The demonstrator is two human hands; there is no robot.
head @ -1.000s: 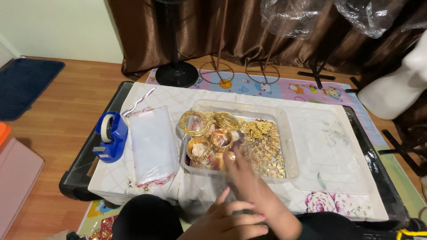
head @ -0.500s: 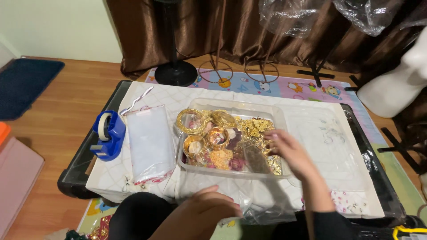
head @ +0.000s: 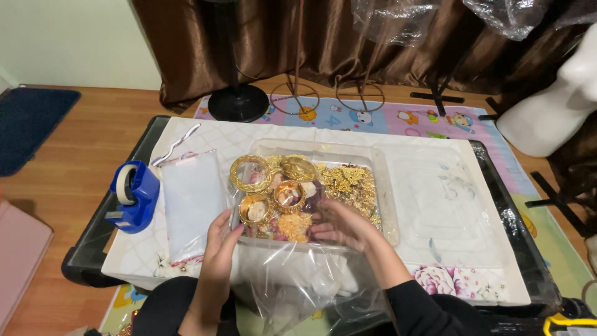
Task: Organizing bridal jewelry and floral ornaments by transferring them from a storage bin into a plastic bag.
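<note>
Brown curtains (head: pixel 205 43) and a wooden floor (head: pixel 74 143) frame a low worktop (head: pixel 435 249) draped in a white floral cloth, where a person seated at its near edge works with both bare hands. A clear plastic tray (head: pixel 387 205) sits mid-worktop, heaped with gold bangles (head: pixel 250 173) and smaller gold ornaments (head: pixel 351 182). A clear bag (head: pixel 292 280) hangs from the tray's near rim down over the worktop's edge toward the person's lap.

The left hand (head: pixel 219 249) rests at the tray's near left corner, palm turned inward, fingers (head: pixel 225 225) loosely curled against the plastic film there; whether they pinch it cannot be told. The right hand (head: pixel 342 225) reaches in over the near rim, fingers (head: pixel 320 231) spread and laid flat on the film-covered jewellery, gripping nothing that shows. The ornaments lie directly ahead of and between the two hands, the tray's long axis running left to right across the person's front; the right hand is the nearer to the pile, already touching it.

To the left lie a flat white pouch (head: pixel 189 202) and a blue tape dispenser (head: pixel 134 196); a clear lid (head: pixel 444 199) lies to the tray's right. A fan base (head: pixel 238 102) stands beyond the worktop.
</note>
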